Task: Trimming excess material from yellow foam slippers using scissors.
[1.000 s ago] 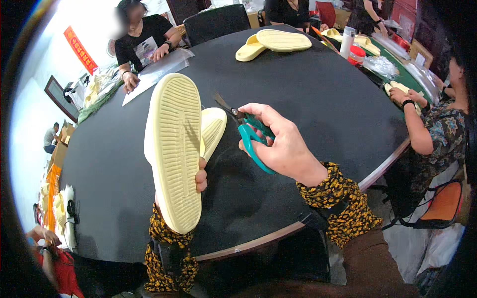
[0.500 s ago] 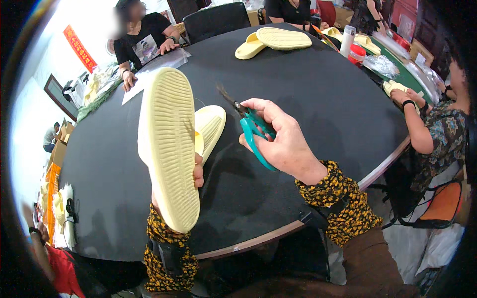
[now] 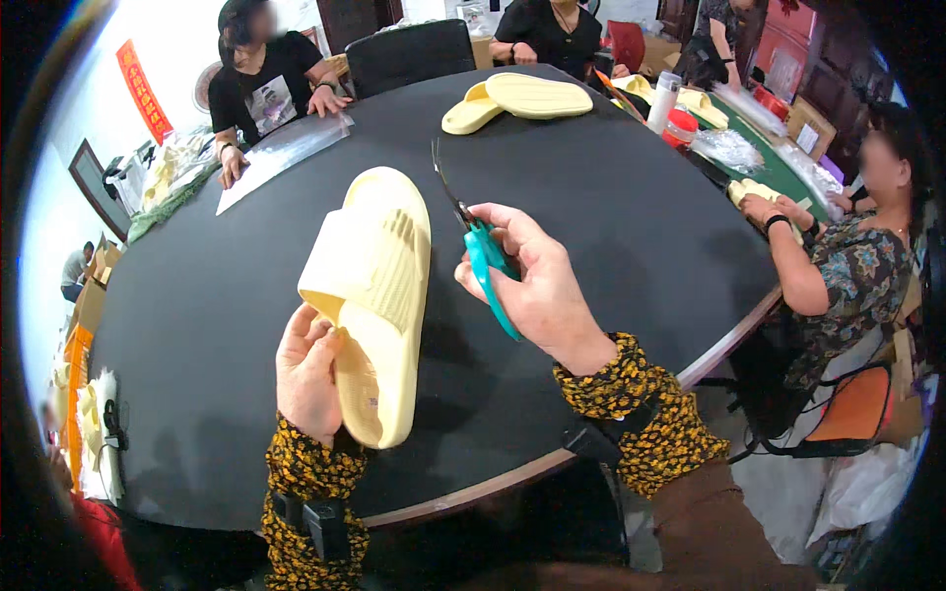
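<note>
Left hand [image 3: 310, 379] fingers clamped on heel of yellow slide [image 3: 374, 295] held above round black table [image 3: 631, 227], right hand [image 3: 537, 286] closed around teal snips [image 3: 486, 258] just beside slide's edge, open tabletop beyond, slide pair [image 3: 517, 98] far side

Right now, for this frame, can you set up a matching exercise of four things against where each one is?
Things:
1. pale yellow foam slide sandal
2. teal-handled small scissors
3. pair of pale yellow sandals
4. clear plastic sheet

Places:
A. far side of the round black table
B. held in the right hand
C. under a co-worker's hands, far left of the table
D. held by its heel in the left hand

Pairs: 1-D, 2-B, 3-A, 4-C
</note>
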`<move>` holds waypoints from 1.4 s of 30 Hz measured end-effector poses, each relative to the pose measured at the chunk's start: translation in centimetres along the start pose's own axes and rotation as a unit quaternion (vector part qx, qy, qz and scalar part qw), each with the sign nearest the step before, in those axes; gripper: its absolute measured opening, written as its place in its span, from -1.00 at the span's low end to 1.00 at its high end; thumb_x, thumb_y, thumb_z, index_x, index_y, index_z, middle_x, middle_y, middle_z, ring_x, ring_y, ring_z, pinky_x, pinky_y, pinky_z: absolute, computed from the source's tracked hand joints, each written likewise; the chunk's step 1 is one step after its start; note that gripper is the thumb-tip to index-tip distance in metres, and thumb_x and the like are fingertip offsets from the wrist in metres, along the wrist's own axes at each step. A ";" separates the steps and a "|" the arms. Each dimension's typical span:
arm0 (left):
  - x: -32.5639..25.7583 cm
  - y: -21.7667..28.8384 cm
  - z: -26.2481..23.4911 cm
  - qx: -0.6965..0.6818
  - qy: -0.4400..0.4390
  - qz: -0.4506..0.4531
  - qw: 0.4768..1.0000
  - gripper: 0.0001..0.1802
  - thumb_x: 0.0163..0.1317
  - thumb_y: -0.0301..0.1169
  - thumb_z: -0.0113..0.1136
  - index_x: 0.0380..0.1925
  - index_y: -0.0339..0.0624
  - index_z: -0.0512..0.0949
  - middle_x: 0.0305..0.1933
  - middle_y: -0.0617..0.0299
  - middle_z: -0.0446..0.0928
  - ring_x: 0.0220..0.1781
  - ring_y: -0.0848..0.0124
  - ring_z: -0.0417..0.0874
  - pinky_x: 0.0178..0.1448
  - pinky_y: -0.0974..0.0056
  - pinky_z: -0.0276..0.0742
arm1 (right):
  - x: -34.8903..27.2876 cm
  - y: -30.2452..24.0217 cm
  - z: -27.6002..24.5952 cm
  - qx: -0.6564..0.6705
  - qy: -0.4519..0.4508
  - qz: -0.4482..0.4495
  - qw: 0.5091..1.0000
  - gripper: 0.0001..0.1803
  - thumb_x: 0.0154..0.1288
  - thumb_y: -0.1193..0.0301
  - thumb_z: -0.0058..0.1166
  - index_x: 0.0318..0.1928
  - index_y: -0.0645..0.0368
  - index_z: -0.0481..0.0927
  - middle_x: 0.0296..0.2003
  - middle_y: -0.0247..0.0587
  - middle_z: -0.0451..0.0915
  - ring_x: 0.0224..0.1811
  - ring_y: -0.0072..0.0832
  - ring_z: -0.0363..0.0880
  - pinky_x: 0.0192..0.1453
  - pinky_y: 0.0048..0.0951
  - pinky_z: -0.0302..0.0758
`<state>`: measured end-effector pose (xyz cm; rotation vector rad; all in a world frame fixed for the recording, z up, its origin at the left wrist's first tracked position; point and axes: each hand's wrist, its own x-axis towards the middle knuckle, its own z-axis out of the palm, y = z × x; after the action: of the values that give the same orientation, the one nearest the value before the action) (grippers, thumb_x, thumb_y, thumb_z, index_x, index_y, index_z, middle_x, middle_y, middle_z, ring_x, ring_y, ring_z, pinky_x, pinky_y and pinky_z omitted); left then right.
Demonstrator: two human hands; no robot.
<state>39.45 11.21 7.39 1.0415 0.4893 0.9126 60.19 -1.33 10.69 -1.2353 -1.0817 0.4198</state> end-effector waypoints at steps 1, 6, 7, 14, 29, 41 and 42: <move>0.2 0.1 -0.1 -0.009 -0.003 -0.002 1.000 -0.55 0.26 -0.68 -0.16 0.18 -0.35 0.29 0.03 0.02 0.51 0.03 0.26 0.60 0.13 0.20 0.55 | 0.1 0.0 0.0 0.016 0.016 -0.004 1.000 -0.51 0.11 0.50 0.28 0.06 0.28 0.43 -0.33 -0.31 0.55 -0.30 -0.67 0.47 -0.20 -0.56 0.45; 0.0 0.1 0.9 0.109 -0.049 0.005 0.993 -0.53 0.23 -0.70 -0.17 0.18 -0.38 0.29 -0.11 0.16 0.50 -0.02 0.40 0.55 0.11 0.31 0.49 | 0.4 1.1 -0.6 -0.027 0.057 -0.052 0.997 -0.56 0.14 0.47 0.23 0.04 0.26 0.45 -0.31 -0.21 0.58 -0.28 -0.57 0.53 -0.16 -0.50 0.49; 0.1 -0.2 0.4 0.147 -0.050 0.021 0.988 -0.52 0.21 -0.71 -0.16 0.18 -0.39 0.29 -0.12 0.19 0.49 -0.04 0.44 0.53 0.11 0.35 0.46 | 0.6 1.5 -0.4 -0.022 0.074 -0.051 0.996 -0.56 0.14 0.47 0.23 0.04 0.26 0.45 -0.31 -0.21 0.58 -0.28 -0.57 0.53 -0.16 -0.50 0.49; -0.4 -0.4 0.2 0.234 -0.061 0.039 0.969 -0.53 0.21 -0.67 -0.11 0.17 -0.44 0.29 -0.07 0.10 0.51 -0.03 0.40 0.53 0.07 0.35 0.45 | 0.3 1.2 -0.6 -0.074 0.056 -0.039 0.995 -0.60 0.19 0.49 0.16 0.04 0.25 0.43 -0.23 -0.15 0.58 -0.23 -0.55 0.53 -0.10 -0.46 0.51; -2.2 3.1 1.9 0.346 -0.026 0.229 0.910 -0.71 0.25 -0.63 -0.04 -0.03 -0.43 0.45 -0.10 0.12 0.52 -0.10 0.46 0.50 0.03 0.36 0.42 | 0.7 2.9 0.6 -0.111 0.030 -0.002 0.993 -0.58 0.15 0.48 0.17 0.04 0.26 0.44 -0.26 -0.10 0.59 -0.25 -0.48 0.58 -0.11 -0.44 0.51; -12.0 11.8 4.1 0.392 -0.091 0.517 0.756 -0.71 0.29 -0.33 -0.06 -0.11 -0.33 0.38 -0.36 0.14 0.45 -0.31 0.34 0.44 -0.13 0.24 0.39 | 0.6 3.1 1.0 -0.115 -0.015 -0.001 0.993 -0.56 0.18 0.57 0.18 0.09 0.32 0.42 -0.28 -0.32 0.58 -0.26 -0.71 0.48 -0.15 -0.63 0.45; -12.3 11.8 4.6 0.389 -0.094 0.518 0.756 -0.69 0.30 -0.32 -0.05 -0.09 -0.34 0.38 -0.37 0.14 0.45 -0.32 0.34 0.44 -0.14 0.23 0.40 | 0.4 3.3 0.9 -0.113 -0.024 -0.008 0.993 -0.56 0.18 0.57 0.18 0.09 0.32 0.42 -0.28 -0.32 0.58 -0.26 -0.71 0.48 -0.15 -0.63 0.45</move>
<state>31.19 1.02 19.15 2.2677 0.0415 1.6035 60.56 0.51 7.87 -1.4214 -1.2037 0.3228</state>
